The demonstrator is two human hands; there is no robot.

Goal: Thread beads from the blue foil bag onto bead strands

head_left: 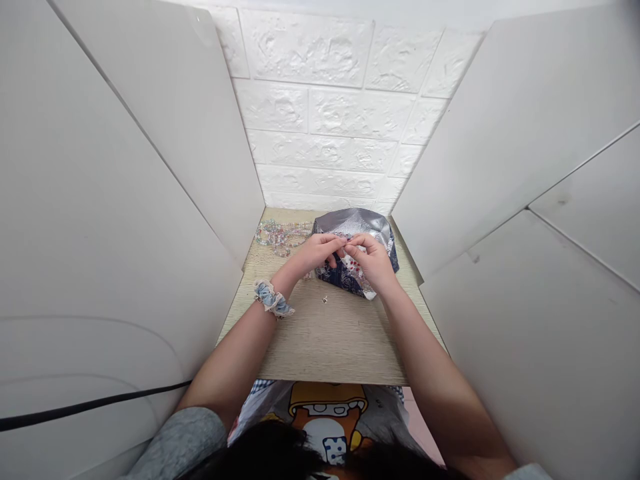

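Note:
My left hand (321, 251) and my right hand (373, 261) meet above a dark blue patterned bag (341, 279) with a silvery lining (353, 221). Both pinch at the same spot, fingertips nearly touching. A tiny dark speck shows between them, too small to name. Small red and white beads (353, 267) show beneath my fingers, against the bag. Left of the bag lie strands of pale, multicoloured beads (283, 235). One small metallic piece (325, 300) rests on the wooden tabletop (335, 343) in front of the bag. A light blue scrunchie (273, 298) circles my left wrist.
White panels (190, 133) (475, 147) rise close on both sides of the narrow tabletop. A white brick-patterned wall (330, 113) closes off the back. At the lower left runs a black cable (95, 403). The table's front edge lies just before my body.

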